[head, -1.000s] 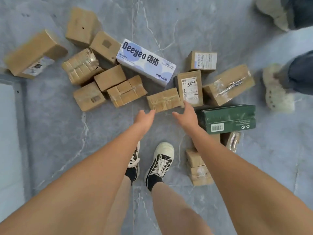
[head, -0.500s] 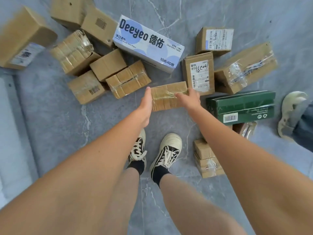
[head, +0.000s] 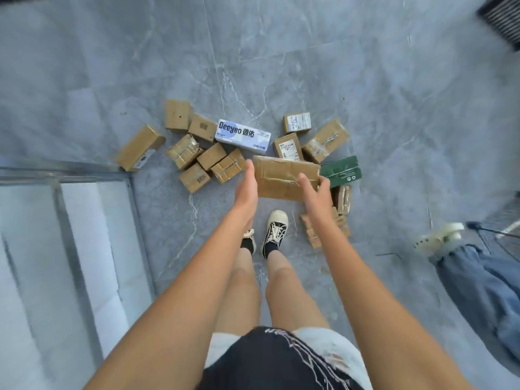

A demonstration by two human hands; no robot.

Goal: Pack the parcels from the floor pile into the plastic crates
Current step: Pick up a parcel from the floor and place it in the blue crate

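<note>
At the left edge of the grey stone floor (head: 365, 80) there is a pale see-through bin (head: 84, 249), maybe one of the crates, but it is too blurry to be sure. A long brown cardboard box (head: 139, 147) lies next to it, and then comes the pile of small taped brown parcels (head: 208, 156) with a white and blue box (head: 243, 135) among them. The left hand (head: 247, 190) presses flat, with straight fingers, on the left end of a flat brown taped parcel (head: 284, 175) held up above the pile. The right hand (head: 312, 190) curls over its right end and grips it. A dark green box (head: 342, 171) sits just past it. I think squeezing both ends evenly and keeping the parcel level would help carry it to a crate.
</note>
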